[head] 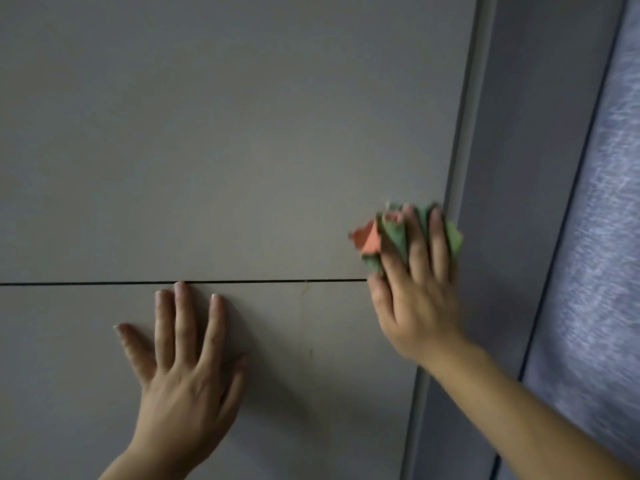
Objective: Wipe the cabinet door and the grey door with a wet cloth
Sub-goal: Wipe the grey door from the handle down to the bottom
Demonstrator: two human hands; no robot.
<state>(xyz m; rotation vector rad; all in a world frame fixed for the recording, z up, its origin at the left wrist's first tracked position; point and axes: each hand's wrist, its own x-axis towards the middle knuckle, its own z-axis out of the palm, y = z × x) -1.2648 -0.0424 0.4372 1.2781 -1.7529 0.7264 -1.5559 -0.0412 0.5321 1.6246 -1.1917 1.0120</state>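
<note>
here the cabinet door [225, 133] fills most of the view, a broad flat pale panel facing the person. a thin dark seam [277, 281] runs level across it from the left edge almost to the right side, so there is an upper and a lower panel. to the right, past a pale upright edge strip [464, 168], stands a darker surface that i take to be the grey door [502, 202]. beyond that is a bluish textured pane [606, 237], too blurred to name further.

the left hand [187, 368] lies spread and flat on the lower panel, fingertips just reaching the seam, grasping nothing. the right hand [415, 306] is higher and further right, across the seam. its fingers are stretched out and press a crumpled green and orange cloth [369, 242] against the upper panel. the cloth sits at the panel's right margin, touching or just beside the edge strip.

so the unwiped cabinet face lies up and to the left of the cloth, while the grey door lies just to its right. the right hand is the nearer to both. a faint vertical streak [306, 306] shows below the seam, between the two hands, and probably needs a downward pass.
</note>
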